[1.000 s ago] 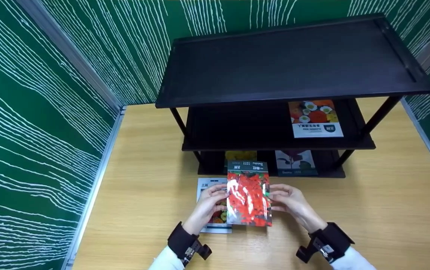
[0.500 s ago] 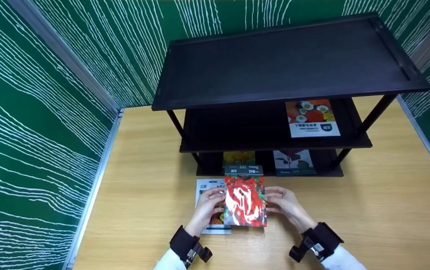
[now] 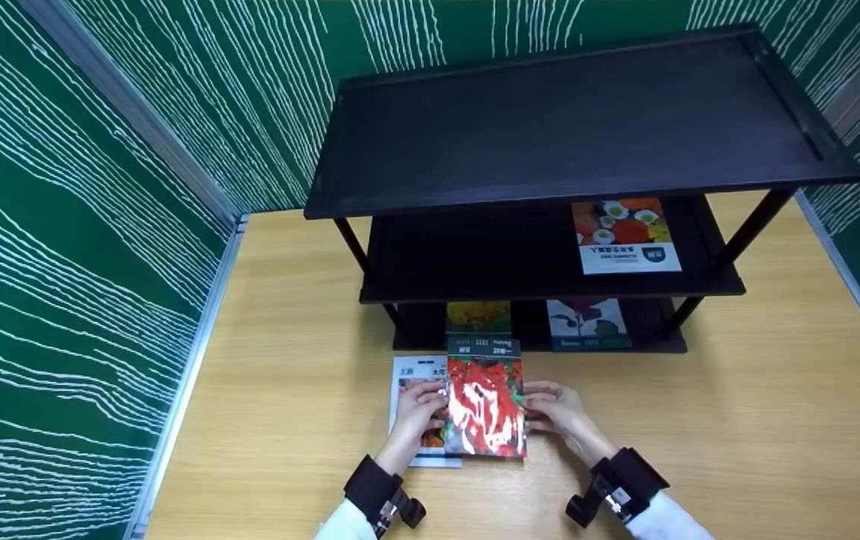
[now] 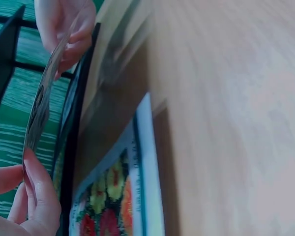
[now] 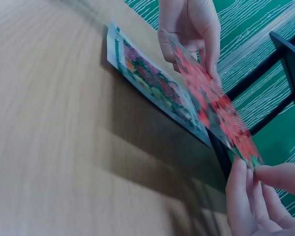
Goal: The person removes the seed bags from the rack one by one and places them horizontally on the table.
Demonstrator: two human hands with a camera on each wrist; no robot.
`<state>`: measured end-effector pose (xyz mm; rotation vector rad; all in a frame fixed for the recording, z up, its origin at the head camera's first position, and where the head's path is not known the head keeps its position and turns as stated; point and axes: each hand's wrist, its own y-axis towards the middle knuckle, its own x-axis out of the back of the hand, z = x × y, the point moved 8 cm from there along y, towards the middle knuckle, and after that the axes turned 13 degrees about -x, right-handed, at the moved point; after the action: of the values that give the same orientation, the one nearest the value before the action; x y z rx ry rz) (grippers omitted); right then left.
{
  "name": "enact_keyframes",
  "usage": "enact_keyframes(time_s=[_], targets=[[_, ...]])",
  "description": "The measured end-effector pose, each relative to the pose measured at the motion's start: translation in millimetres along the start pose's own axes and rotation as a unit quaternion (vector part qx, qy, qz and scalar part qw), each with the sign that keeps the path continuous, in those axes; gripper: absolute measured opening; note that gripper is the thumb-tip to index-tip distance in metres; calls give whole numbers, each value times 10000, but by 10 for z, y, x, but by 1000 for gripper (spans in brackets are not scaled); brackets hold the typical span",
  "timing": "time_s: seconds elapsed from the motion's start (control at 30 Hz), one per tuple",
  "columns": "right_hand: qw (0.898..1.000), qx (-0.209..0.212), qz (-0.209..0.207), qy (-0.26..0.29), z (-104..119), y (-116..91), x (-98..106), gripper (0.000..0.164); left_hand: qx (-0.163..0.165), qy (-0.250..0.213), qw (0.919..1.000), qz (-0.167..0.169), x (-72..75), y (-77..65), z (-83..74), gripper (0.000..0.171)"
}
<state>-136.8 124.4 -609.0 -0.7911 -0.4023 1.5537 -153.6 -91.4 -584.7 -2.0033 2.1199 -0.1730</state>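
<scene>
A seed packet with red flowers [image 3: 484,401] and a dark top band is held up between both hands, above the table. My left hand [image 3: 416,421] pinches its left edge, and my right hand [image 3: 561,416] pinches the opposite edge. In the right wrist view, thumb and fingers of the right hand [image 5: 263,196] close on the packet's edge. Under the left hand lies a white-bordered seed packet [image 3: 426,459] with multicoloured flowers, partly covered by the red one. The left wrist view shows this white-bordered packet [image 4: 110,196] on the table, below the held packet [image 4: 42,108].
A black three-tier shelf [image 3: 580,127] stands behind the hands. On its middle tier lies an orange-and-white flower packet [image 3: 627,236]. The bottom tier bears a yellow flower packet [image 3: 479,315] and a purple flower packet [image 3: 587,326]. Green patterned panels [image 3: 62,262] enclose the wooden table [image 3: 287,390].
The red flower packet has shifted slightly left and toward the person, with both hands still on it. My right hand has moved left along with it. The shelf packets stay put.
</scene>
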Motion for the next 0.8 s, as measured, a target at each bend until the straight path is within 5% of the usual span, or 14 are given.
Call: enact_keyframes(time_s=[0.2, 0.43, 0.8], targets=[[9998, -31, -219, 11, -48, 36, -10, 36, -51, -28, 10000, -32, 2, -39, -16, 31], [9979, -24, -636, -135, -74, 52, -17, 32, -150, 332, 9992, -156, 71, 11, 98, 28], [9974, -14, -691, -210, -114, 97, -88, 31, -599, 1121, 9913, -349, 139, 35, 179, 24]])
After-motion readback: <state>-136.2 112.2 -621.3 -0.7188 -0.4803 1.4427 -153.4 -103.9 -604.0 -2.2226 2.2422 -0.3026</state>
